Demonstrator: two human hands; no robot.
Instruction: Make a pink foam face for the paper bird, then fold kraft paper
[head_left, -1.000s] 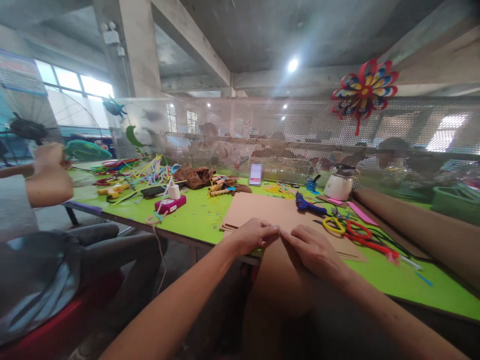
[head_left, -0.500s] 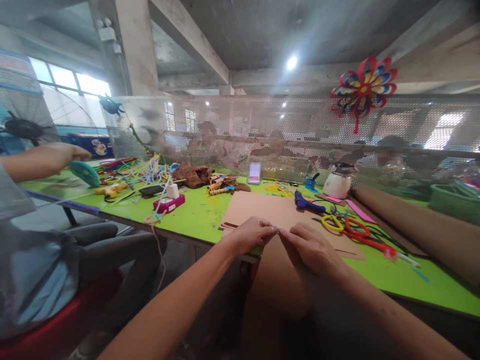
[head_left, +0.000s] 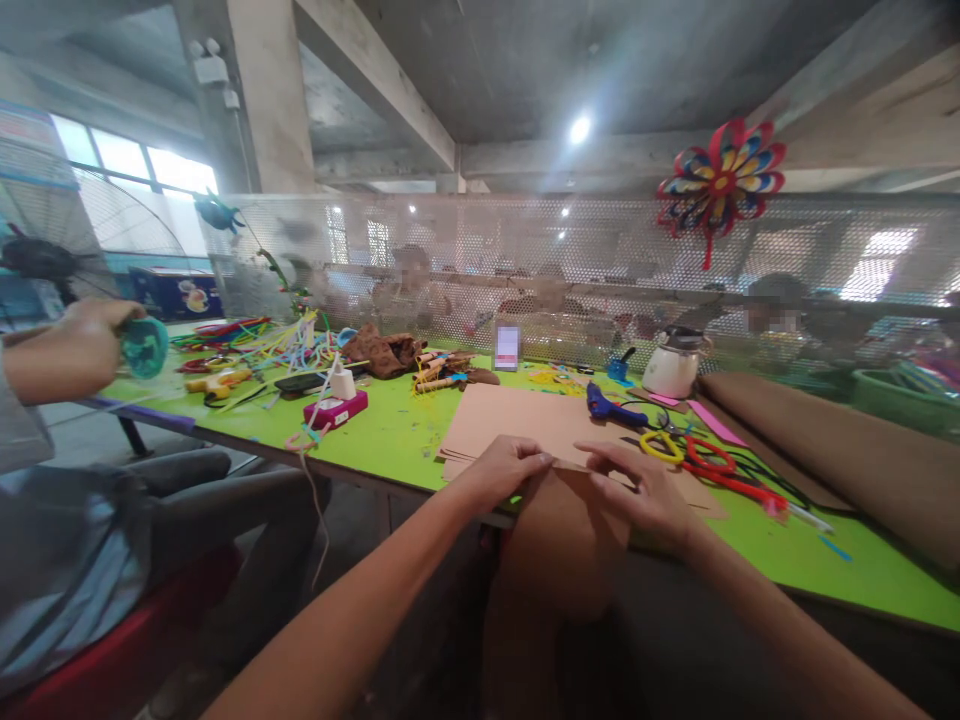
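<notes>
At the table's near edge, my left hand pinches the top edge of a brown paper sheet between thumb and fingertips. The sheet hangs down toward my lap, and its lower part is in shadow. My right hand is at the sheet's right side, thumb and fingers spread apart, with the thumb close by the paper's edge; whether it touches is unclear. Behind my hands lies a stack of flat brown sheets. A blue glue gun rests at the stack's right, beside yellow-handled scissors and red-handled scissors.
To the left, a co-worker's hand holds a green round object. A purple power strip, brown cloth and a phone stand across the green table. A kettle and a brown paper roll are right.
My right hand has opened its fingers and moved slightly right, off the pinched spot. My left hand keeps its pinch. The co-worker's hand has drawn left with the green object.
</notes>
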